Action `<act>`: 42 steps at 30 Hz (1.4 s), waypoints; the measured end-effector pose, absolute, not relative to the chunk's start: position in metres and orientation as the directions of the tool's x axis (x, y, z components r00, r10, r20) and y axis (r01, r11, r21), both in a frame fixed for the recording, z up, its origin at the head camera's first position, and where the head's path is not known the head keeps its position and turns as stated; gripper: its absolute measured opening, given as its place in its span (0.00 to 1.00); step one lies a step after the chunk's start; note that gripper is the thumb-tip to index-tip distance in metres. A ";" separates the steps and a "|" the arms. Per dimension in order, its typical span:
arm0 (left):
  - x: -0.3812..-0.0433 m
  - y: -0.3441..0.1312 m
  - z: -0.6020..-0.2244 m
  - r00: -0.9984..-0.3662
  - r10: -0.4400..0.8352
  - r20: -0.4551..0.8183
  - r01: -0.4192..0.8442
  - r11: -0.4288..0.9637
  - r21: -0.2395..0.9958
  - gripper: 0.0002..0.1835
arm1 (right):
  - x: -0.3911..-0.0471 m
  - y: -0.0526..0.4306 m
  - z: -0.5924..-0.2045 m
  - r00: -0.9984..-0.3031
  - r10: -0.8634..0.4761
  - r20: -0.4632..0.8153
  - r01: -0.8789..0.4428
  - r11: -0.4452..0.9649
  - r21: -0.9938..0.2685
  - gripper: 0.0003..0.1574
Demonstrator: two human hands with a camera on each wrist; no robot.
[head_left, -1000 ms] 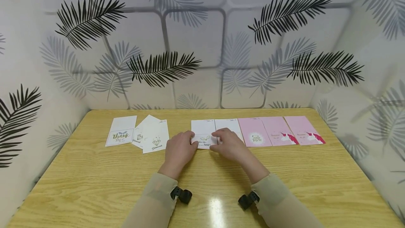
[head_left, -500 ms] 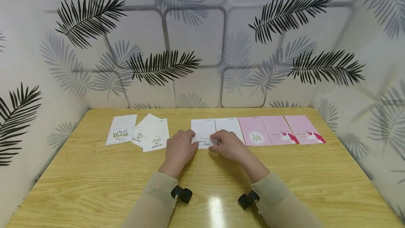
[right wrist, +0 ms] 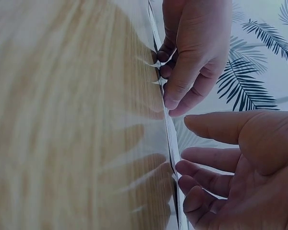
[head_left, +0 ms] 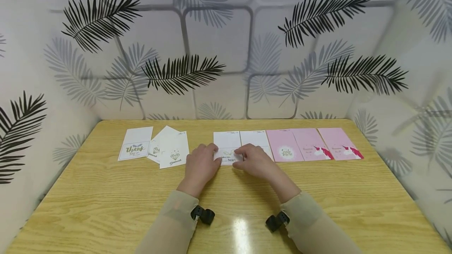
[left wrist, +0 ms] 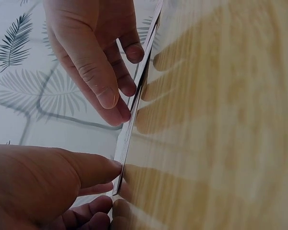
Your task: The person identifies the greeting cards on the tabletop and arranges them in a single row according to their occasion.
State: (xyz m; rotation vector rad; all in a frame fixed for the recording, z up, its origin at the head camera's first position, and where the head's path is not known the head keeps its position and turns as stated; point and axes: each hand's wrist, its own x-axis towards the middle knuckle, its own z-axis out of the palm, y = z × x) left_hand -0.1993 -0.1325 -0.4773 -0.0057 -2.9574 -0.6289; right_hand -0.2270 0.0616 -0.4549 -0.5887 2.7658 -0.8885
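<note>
A white card [head_left: 227, 140] printed with "heart" lies flat on the wooden table, at the left end of a row. My left hand [head_left: 201, 166] rests at its left edge, index finger and thumb touching near the front left corner. My right hand [head_left: 256, 162] lies over the joint with the neighbouring white card [head_left: 253, 138], covering much of that card's lower half. Its thumb is apart from the index finger at the first card's right side. In the right wrist view, the fingers [right wrist: 206, 177] of my right hand are spread beside the cards' edge.
Three pink cards [head_left: 280, 144] continue the row rightward. Left of my hands lie a "Thank you" card [head_left: 135, 142] and two overlapping diamond cards [head_left: 174, 148], slightly askew. The leaf-patterned wall [head_left: 219, 101] rises behind the table [head_left: 106, 199].
My right thumb and index finger have shifted slightly left, and more of the word "heart" shows. My left hand stays at the card's left edge. The other cards have not moved.
</note>
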 end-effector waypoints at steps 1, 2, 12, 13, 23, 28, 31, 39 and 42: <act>-0.199 -0.133 -0.477 -0.993 -0.020 0.114 0.028 0.913 0.408 0.19 | -0.227 0.061 -0.455 -0.905 -0.422 -0.043 -0.318 0.741 -0.591 0.28; -0.199 -0.133 -0.477 -0.993 -0.020 0.116 0.030 0.910 0.413 0.20 | -0.227 0.061 -0.455 -0.906 -0.423 -0.035 -0.321 0.738 -0.593 0.27; -0.194 -0.149 -0.462 -0.977 -0.087 0.196 0.029 0.851 0.524 0.20 | -0.225 0.057 -0.448 -0.958 -0.280 0.068 -0.248 0.681 -0.688 0.21; -0.192 -0.152 -0.461 -0.975 -0.093 0.204 0.030 0.847 0.530 0.20 | -0.224 0.057 -0.448 -0.959 -0.276 0.066 -0.242 0.677 -0.695 0.21; -0.172 -0.195 -0.452 -0.955 -0.160 0.250 -0.003 0.848 0.530 0.24 | -0.219 0.050 -0.440 -0.943 -0.325 0.070 -0.270 0.624 -0.733 0.25; -0.160 -0.221 -0.448 -0.947 -0.199 0.254 -0.038 0.851 0.523 0.24 | -0.215 0.034 -0.440 -0.921 -0.383 0.069 -0.299 0.584 -0.755 0.28; -0.156 -0.234 -0.449 -0.947 -0.213 0.241 -0.063 0.858 0.510 0.24 | -0.212 0.023 -0.439 -0.912 -0.407 0.057 -0.300 0.564 -0.769 0.29; -0.154 -0.261 -0.458 -0.947 -0.254 0.199 -0.121 0.851 0.510 0.26 | -0.208 -0.009 -0.444 -0.880 -0.474 0.035 -0.305 0.507 -0.806 0.32; -0.153 -0.267 -0.462 -0.950 -0.255 0.179 -0.131 0.848 0.513 0.27 | -0.206 -0.020 -0.446 -0.864 -0.504 0.006 -0.283 0.476 -0.832 0.33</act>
